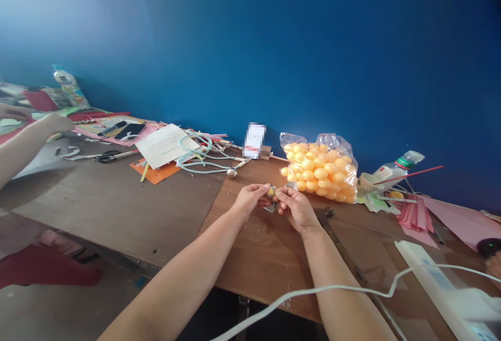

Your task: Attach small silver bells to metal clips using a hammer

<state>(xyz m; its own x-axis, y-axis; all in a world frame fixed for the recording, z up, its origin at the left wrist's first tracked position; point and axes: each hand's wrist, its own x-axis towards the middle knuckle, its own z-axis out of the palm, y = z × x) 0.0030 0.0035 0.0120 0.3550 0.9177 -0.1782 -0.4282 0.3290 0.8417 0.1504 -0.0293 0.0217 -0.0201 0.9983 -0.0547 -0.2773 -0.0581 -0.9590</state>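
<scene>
My left hand point(250, 200) and my right hand point(296, 206) meet over the brown table, fingers pinched together. Between the fingertips is a small roundish piece point(271, 191), yellow with dark, metallic-looking parts; its exact kind is too small to tell. Both hands grip it, the left from its left side, the right from its right. Fingers cover part of it. Just behind the hands stands a clear plastic bag point(319, 171) of yellow-orange balls. A silvery round bell-like ball point(231, 173) lies at the end of a pale blue cord point(209, 162), left of and beyond my left hand.
A white power strip point(426, 273) and white cable point(297, 293) cross the right foreground. Scissors point(107, 156), a paper sheet point(166, 145) and orange paper point(158, 173) lie left. A bottle point(391, 169) leans right. Another person's arm point(29, 140) reaches in from the left. A blue wall stands behind.
</scene>
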